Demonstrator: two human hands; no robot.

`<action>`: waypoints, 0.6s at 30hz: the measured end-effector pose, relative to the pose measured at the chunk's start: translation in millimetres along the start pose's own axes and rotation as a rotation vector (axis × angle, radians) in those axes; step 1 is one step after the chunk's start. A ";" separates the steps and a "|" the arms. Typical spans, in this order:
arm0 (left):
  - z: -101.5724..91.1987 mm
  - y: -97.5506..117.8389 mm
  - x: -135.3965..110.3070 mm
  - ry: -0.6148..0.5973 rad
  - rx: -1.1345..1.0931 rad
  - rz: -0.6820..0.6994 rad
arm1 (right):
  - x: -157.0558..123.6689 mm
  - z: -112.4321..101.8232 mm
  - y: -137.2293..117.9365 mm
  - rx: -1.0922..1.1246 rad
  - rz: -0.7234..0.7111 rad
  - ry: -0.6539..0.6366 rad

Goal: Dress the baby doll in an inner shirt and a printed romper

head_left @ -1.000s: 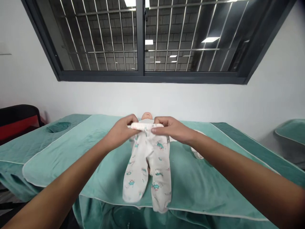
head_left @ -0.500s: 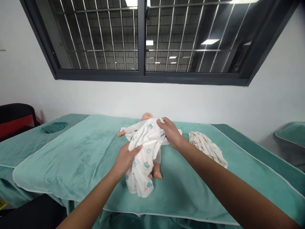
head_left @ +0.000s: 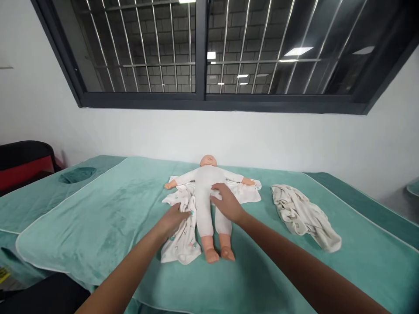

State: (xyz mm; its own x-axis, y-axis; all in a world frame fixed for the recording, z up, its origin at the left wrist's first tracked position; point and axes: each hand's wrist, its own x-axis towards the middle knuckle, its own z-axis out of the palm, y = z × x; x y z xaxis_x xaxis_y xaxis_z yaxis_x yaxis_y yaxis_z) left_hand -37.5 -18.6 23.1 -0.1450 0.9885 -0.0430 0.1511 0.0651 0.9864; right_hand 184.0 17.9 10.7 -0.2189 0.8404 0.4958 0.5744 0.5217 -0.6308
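A baby doll [head_left: 205,187] in a white suit lies on its back with arms spread and head toward the wall. Beneath its arms is an opened white baby garment [head_left: 188,235] with small green prints; one side lies gathered beside the doll's leg on the left, the other spreads under the arm on the right. My left hand [head_left: 175,219] is closed on the gathered side, thumb on top and the other fingers partly hidden. Over the doll's hip, my right hand [head_left: 229,205] has its thumb and fingers apart with nothing between them.
A crumpled off-white cloth [head_left: 304,213] lies to the right on the green-covered bed [head_left: 98,218]. The bed cover has a round hole [head_left: 77,175] at the left. Behind stand a white wall and a barred window [head_left: 203,102]. A black and red chair [head_left: 28,159] is at far left.
The garment has come down from over the doll to its left side, uncovering the torso and legs. My right hand has let go of it and moved lower.
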 end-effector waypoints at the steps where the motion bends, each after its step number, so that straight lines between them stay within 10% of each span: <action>1: 1.2 -0.7 4.5 0.023 0.028 0.054 | 7.5 -2.3 11.8 -0.033 -0.012 0.039; 5: 10.2 8.9 26.7 0.120 0.192 0.313 | 44.5 -11.5 55.4 -0.154 0.149 0.070; 13: 56.8 16.8 69.9 -0.396 -0.138 -0.236 | 137.5 -14.4 126.7 -0.211 0.408 -0.138; 18: 65.3 23.8 89.3 -0.427 -0.327 -0.275 | 181.9 -16.9 144.3 -0.155 0.455 -0.339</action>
State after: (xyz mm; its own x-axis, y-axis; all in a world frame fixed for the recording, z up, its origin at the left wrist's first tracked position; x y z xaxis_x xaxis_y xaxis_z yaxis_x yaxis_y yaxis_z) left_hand 17.0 80.1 32.4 0.2796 0.9132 -0.2963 -0.1543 0.3474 0.9249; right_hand 240.4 243.6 20.0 -0.1490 0.9881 -0.0387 0.7726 0.0919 -0.6282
